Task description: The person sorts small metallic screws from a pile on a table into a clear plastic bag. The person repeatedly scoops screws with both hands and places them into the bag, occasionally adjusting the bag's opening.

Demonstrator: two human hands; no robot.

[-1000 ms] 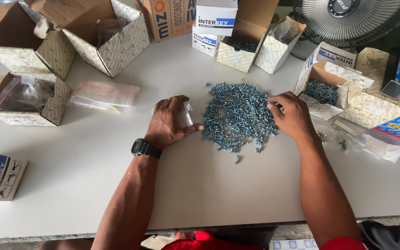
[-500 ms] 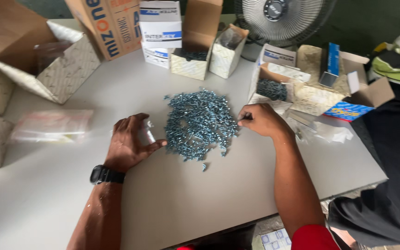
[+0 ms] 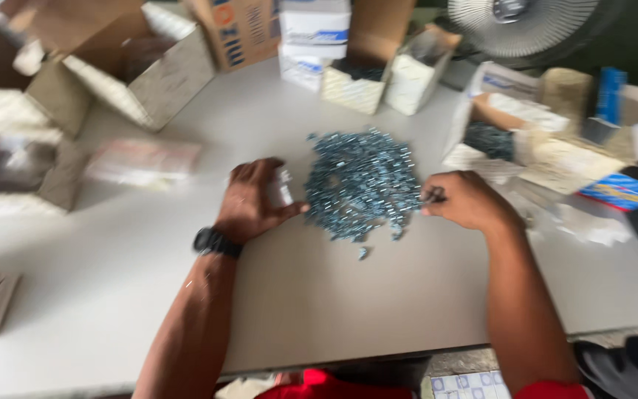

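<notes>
The fingers of the left hand [image 3: 256, 203] curl around a small clear bag [image 3: 283, 186], which stands in the crook between thumb and forefinger, its top just showing. The thumb points toward a heap of small blue-grey screws [image 3: 363, 181] lying loose on the table [image 3: 334, 310], and the bag sits right at the heap's left edge. The right hand [image 3: 467, 199] rests at the heap's right edge, its fingers pinched on a few screws; how many, the blur hides. A few stray screws lie just below the heap, apart from it. A black watch [image 3: 217, 242] sits on the left wrist.

Nothing lies between the two hands but the heap itself. Farther out the table is crowded. To the left lie a flat clear packet [image 3: 142, 159] and several open cardboard boxes [image 3: 142, 70], one near the left edge holding a dark bag. Behind the heap stand two small open cartons [image 3: 352, 89] with dark screws inside, and a white box [image 3: 313, 33] behind those. To the right, close to the right hand, another open carton [image 3: 492, 137] holds more screws, with crumpled clear plastic [image 3: 577, 222] beside it and a blue packet [image 3: 622, 192]. A fan [image 3: 526, 26] stands at the far edge.
</notes>
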